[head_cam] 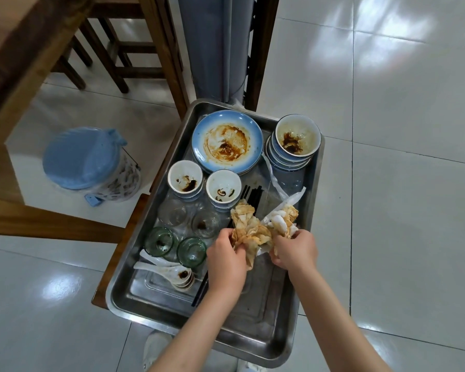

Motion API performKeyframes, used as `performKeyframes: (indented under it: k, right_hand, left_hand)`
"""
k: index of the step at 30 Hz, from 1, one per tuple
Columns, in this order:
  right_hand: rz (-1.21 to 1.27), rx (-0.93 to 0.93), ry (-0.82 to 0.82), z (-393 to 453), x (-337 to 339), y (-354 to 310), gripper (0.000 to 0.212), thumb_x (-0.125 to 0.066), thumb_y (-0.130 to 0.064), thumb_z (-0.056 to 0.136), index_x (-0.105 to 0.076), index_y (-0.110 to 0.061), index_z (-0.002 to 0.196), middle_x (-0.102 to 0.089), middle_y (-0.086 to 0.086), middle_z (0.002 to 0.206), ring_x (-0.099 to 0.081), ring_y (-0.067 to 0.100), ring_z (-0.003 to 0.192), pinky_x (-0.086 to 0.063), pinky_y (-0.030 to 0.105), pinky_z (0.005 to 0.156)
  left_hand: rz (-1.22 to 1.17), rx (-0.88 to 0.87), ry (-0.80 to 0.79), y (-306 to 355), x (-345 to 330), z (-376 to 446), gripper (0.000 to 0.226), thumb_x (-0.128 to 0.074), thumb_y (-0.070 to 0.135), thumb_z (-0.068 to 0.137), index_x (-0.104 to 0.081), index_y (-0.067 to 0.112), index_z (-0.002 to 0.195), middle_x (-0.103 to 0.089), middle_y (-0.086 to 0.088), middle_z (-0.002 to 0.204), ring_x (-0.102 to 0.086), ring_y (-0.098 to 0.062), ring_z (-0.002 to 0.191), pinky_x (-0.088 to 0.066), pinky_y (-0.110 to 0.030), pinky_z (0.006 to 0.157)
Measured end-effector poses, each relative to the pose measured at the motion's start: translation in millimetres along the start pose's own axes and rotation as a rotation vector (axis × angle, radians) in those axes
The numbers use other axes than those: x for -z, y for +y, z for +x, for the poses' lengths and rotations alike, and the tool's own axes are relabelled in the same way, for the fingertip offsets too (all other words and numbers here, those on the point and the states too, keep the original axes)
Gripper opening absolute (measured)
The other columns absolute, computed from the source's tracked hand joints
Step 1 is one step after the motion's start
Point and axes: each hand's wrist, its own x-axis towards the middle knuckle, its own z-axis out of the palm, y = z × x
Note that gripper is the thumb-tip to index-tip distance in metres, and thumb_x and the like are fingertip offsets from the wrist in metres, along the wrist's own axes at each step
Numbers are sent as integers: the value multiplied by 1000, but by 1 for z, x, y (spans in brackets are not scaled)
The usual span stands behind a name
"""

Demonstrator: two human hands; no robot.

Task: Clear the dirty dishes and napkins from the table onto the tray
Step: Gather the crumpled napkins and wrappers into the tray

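A steel tray (255, 326) rests on a wooden stool. On it stand stacked blue plates (227, 140) smeared with sauce, a stack of blue bowls (295, 143), two small white bowls (185, 178) (223, 187), several glass cups (191, 251), white spoons (172, 272) and black chopsticks (251, 196). My left hand (226, 257) grips a crumpled stained napkin (246, 226) over the tray's middle. My right hand (295, 251) grips another stained napkin (282, 220) with clear plastic wrappers, beside the first.
A wooden table (16, 63) fills the upper left, with wooden stools (124, 49) behind it. A blue-lidded pedal bin (89, 162) stands on the tiled floor left of the tray. A grey-blue curtain (215, 44) hangs beyond the tray.
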Motion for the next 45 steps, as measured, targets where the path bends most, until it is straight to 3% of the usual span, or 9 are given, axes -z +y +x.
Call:
performKeyframes:
  k: [7,12,17,21,24,28,31,38,45]
  right_hand:
    - [57,1,-53,-8,9,-6,21,-57,-30,89,-57,-14,74,-64,9,80,-68,26,73,-56,30,50]
    - [-1,-6,-54,-11,6,-9,7,-49,-11,86,-52,-11,92,-59,9,87,-65,27,76,-58,35,58]
    - [-29,47,28,-10,4,-7,12,-53,-8,82,-58,-10,71,-62,13,67,-67,33,69,-58,49,66]
    - [-50,71,96,-11,2,-6,11,-61,-13,83,-59,-4,78,-66,21,77,-65,36,74,-56,52,68]
    - [-13,88,108,-11,3,-8,21,-67,-22,83,-62,-8,68,-61,7,64,-66,34,73,-57,51,70]
    - [59,119,164,-14,4,-11,36,-69,-31,82,-64,-10,111,-62,-1,88,-64,24,86,-56,46,78]
    - [90,153,179,-15,4,-11,33,-69,-29,82,-64,-12,110,-64,0,89,-64,19,84,-56,42,80]
    - [92,177,229,-16,5,-7,24,-61,-28,88,-64,-13,107,-62,-2,91,-56,12,81,-47,27,73]
    - [64,198,203,-29,16,-13,25,-58,-24,90,-61,-13,113,-63,1,102,-54,13,88,-43,27,74]
  left_hand:
    - [56,-7,-3,-5,2,5,34,-63,17,88,-60,14,122,-67,-2,109,-58,-16,102,-41,-22,81]
    - [149,21,-55,1,1,8,27,-61,29,89,-57,11,108,-63,-3,100,-57,-18,89,-37,-22,66]
    - [24,1,-29,12,-1,15,18,-64,23,87,-61,13,102,-62,2,80,-59,-16,76,-41,-25,64]
    - [-139,-4,-56,15,-4,16,29,-67,8,82,-64,13,111,-67,2,92,-66,-16,90,-48,-17,72]
    - [-190,-27,-102,15,-2,18,48,-66,8,84,-55,14,131,-65,0,115,-66,-9,84,-46,-10,69]
    - [-162,-50,-87,12,3,14,54,-62,8,88,-45,15,139,-59,2,128,-65,-13,99,-51,-27,90]
    - [-112,-66,-105,9,3,9,60,-56,2,90,-36,15,144,-54,-2,136,-60,-21,112,-48,-40,97]
    - [-86,-51,-137,6,7,6,62,-49,-2,89,-36,21,145,-57,-6,131,-58,-28,113,-47,-43,97]
    - [-100,-39,-182,10,24,-1,56,-51,5,90,-39,24,141,-51,0,134,-61,-15,98,-47,-36,96]
